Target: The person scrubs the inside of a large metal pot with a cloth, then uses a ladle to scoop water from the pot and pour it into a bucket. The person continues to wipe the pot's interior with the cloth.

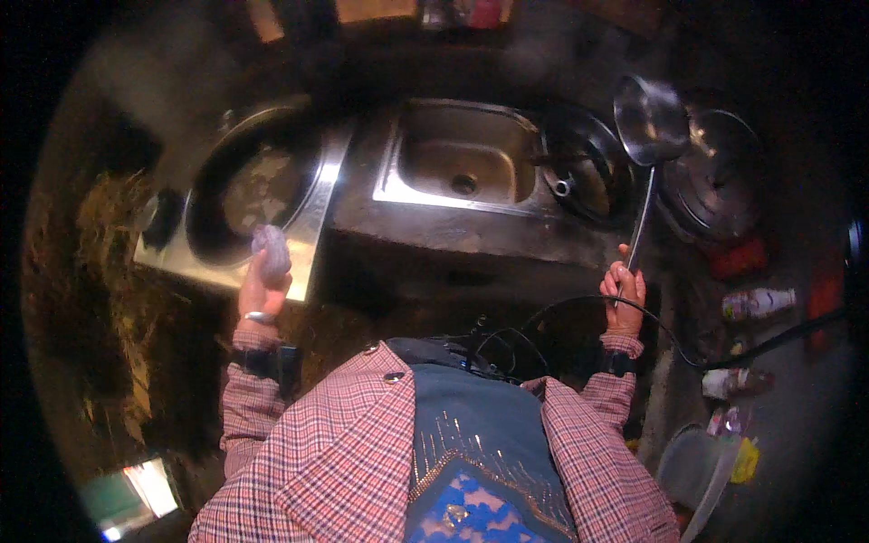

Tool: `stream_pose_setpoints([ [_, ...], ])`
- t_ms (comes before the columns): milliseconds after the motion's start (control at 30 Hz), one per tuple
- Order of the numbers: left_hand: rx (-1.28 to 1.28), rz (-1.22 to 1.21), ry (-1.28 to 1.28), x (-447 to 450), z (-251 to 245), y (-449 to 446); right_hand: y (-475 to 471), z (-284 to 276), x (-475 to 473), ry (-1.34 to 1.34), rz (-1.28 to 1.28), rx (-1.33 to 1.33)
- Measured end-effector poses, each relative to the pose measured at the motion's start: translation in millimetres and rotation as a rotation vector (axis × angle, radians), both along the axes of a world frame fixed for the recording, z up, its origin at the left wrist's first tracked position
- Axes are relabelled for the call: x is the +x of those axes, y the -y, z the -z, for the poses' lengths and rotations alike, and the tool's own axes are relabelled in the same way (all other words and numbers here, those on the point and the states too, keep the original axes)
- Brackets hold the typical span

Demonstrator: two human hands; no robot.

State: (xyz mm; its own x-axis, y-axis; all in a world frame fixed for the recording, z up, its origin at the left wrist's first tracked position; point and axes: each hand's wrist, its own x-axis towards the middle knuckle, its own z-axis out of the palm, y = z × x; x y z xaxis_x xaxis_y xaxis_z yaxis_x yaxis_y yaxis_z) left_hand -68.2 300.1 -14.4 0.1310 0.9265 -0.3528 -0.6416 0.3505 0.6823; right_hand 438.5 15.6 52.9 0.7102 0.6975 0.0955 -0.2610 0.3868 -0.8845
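My left hand [266,285] grips a pale purple scrubbing cloth or mesh [271,250] at the near rim of a large dark wok [204,224], set in a metal-topped stove [316,224]. Pale patches lie in the wok's bottom; what they are I cannot tell. At the right, my right hand [623,288] is closed around the long handle of a metal ladle [648,125]. The ladle's big bowl points away from me, over or near the round metal lids at the right.
Between the hands, a stainless steel sink [468,173] is set in a dark counter [434,231]. A dark round pan or lid [590,170] adjoins it, and a large metal lid [716,176] is farther right. Bottles [757,303] and a whitish basin [696,468] stand right. A black cable crosses my right wrist.
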Motion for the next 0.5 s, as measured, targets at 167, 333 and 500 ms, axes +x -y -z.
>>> stream_pose_setpoints([
  [167,-0.094,0.011,0.028,13,12,-24,-97,-19,6,0.31,-0.127,-0.379],
  [333,-0.134,-0.119,0.044,14,21,-26,-153,-13,-32,0.187,-0.364,-0.501],
  [500,-0.158,-0.028,0.088,1,16,-19,-184,-43,-81,0.377,-0.598,-0.567],
])
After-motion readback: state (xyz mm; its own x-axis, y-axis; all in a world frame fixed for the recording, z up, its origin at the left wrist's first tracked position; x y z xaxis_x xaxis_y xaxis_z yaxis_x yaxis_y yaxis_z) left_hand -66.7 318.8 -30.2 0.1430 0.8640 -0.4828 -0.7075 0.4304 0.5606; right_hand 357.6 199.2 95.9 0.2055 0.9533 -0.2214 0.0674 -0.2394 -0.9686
